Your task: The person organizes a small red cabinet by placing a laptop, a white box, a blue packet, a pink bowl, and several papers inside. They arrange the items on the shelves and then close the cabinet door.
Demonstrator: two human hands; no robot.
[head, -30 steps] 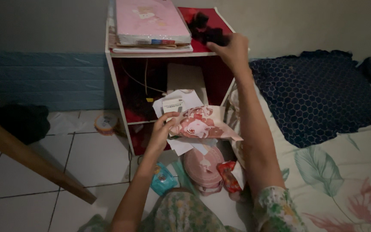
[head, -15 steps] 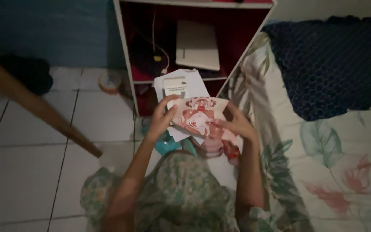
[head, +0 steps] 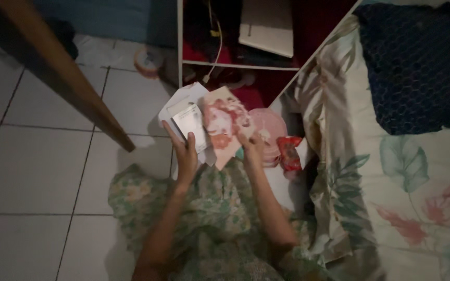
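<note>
tiled floor [head: 37, 161] open left; shelf unit [head: 179, 47] & mattress [head: 391, 171] block ahead/right.

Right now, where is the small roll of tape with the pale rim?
The small roll of tape lies on the white tiled floor at upper left of the head view, just left of the white-framed shelf unit.

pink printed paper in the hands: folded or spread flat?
Spread: the pink printed paper shows its full face, held by the right hand; left hand holds white papers.

The white-tiled floor [head: 37, 161] carries a tape roll [head: 148, 61], a round pink case [head: 271, 127] and a red packet [head: 289, 152]. The shelf [head: 235, 65] holds what looks like a pale book [head: 266, 28]. A dark blue blanket [head: 423, 67] lies on the floral-sheeted bed [head: 407, 198].
</note>
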